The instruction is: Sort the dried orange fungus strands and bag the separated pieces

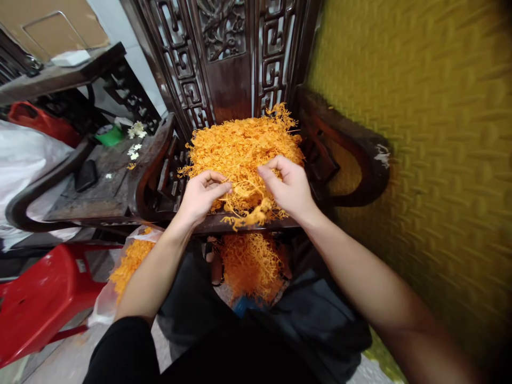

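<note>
A big heap of orange, branching, plastic-looking sprigs (240, 136) covers the seat of a dark carved wooden chair (230, 88). At the front of the heap, my left hand (203, 194) is closed, thumb and fingers pinching at a thin orange sprig. My right hand (290, 186) faces it from the other side, thumb and forefinger pinched together over the strands. Exactly what lies between the right fingertips is too small to make out. A looser orange clump (254, 213) hangs over the seat's front edge, between and below both hands.
More orange strands (252, 261) are piled below the seat, between my legs. A plastic bag (106, 304) of orange pieces and a red stool (44, 298) stand at left. Another wooden seat (96, 200) bears a dark phone-like object (86, 176). A yellow textured surface (432, 106) borders the right.
</note>
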A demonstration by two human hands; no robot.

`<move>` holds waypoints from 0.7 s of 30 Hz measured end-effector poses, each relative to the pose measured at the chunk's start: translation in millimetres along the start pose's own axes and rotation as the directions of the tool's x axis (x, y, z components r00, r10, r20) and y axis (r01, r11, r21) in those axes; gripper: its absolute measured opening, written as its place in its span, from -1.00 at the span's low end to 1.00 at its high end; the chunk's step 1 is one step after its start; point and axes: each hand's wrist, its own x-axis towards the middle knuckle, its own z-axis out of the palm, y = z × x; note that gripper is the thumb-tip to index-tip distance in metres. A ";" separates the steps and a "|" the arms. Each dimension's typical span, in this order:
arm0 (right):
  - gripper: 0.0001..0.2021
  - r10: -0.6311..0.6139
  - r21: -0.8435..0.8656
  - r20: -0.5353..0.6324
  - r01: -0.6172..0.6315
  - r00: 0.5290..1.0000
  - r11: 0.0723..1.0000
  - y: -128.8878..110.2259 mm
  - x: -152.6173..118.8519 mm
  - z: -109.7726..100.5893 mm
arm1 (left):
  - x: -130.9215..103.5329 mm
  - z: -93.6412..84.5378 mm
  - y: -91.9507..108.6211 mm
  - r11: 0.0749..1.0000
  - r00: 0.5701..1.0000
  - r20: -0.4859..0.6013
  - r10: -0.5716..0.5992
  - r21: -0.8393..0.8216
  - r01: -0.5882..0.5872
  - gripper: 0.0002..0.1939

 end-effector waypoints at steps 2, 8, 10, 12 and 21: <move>-0.66 0.062 0.128 -0.215 -0.035 0.975 0.991 6.1 12.0 -17.7 | 2.6 -7.4 4.4 0.998 0.999 -0.034 -0.030 -0.050 0.028 -0.68; -0.62 0.234 0.297 -0.091 -0.198 0.968 0.934 11.3 21.3 -42.4 | -1.1 -6.9 12.3 0.986 0.995 0.024 -0.095 -0.134 0.098 -0.68; -0.63 0.205 0.190 0.169 -0.236 0.964 0.953 7.7 10.9 -29.1 | -4.6 1.3 11.2 0.987 0.987 0.106 -0.123 -0.095 0.133 -0.65; -0.65 0.099 0.040 0.314 -0.117 0.944 0.992 4.6 0.2 -12.7 | -6.8 9.0 9.9 0.987 0.978 0.157 -0.138 -0.063 0.149 -0.63; -0.84 -0.215 -0.136 0.261 0.256 0.941 0.957 4.1 -11.0 13.9 | -5.8 20.1 8.9 0.983 0.971 0.176 -0.165 -0.049 0.176 -0.67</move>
